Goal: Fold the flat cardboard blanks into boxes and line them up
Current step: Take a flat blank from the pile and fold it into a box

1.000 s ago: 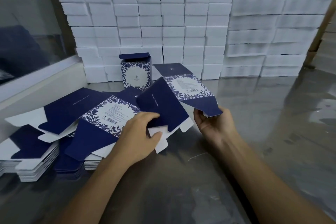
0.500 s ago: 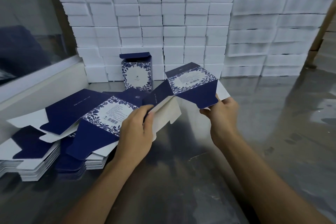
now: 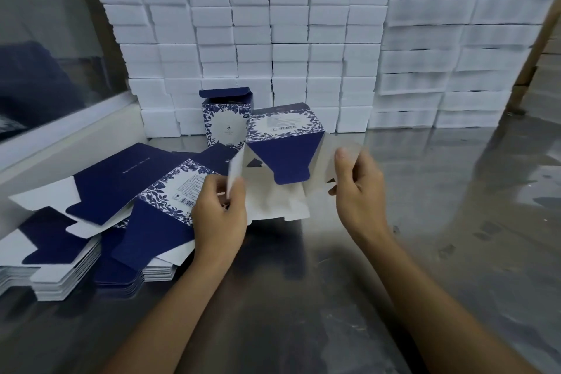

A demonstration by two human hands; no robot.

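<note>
A blue-and-white floral cardboard blank (image 3: pixel 283 143) is held above the steel table, opened into a sleeve with its open end towards me and a navy tab hanging down. My left hand (image 3: pixel 220 212) pinches its white left flap. My right hand (image 3: pixel 358 188) pinches the blurred white right flap. One folded box (image 3: pixel 226 121) stands upright behind it, lid flap up. Stacks of flat blanks (image 3: pixel 91 215) lie at the left.
The steel table (image 3: pixel 425 252) runs to the right and front. A wall of white blocks (image 3: pixel 243 39) stands at the back, with more white stacks (image 3: pixel 455 55) to the right. A white ledge and glass pane (image 3: pixel 60 130) border the left side.
The blank has been lifted off the pile and opened from flat into a sleeve. Both hands have shifted to its side flaps, the right flap moving fast.
</note>
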